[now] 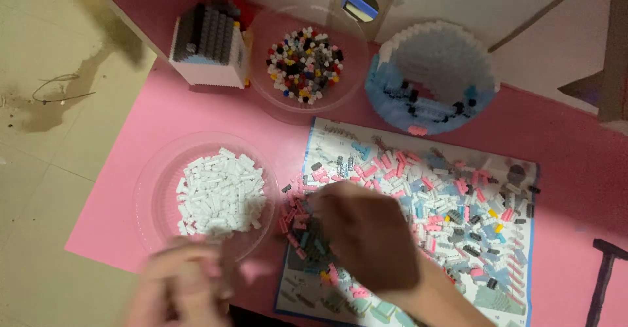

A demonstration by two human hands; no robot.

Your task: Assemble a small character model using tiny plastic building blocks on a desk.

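Plastic bricks [418, 196], tiny, light and hard, lie heaped on a sheet [523, 288] at centre frame; I judge they scatter easily and want pinching by their sides. My right hand [366, 232] rests on the heap's left edge, fingers curled, grip unclear. My left hand [183, 284], blurred at lower left below a dish [147, 196] of white bricks, seems closed on something unclear.
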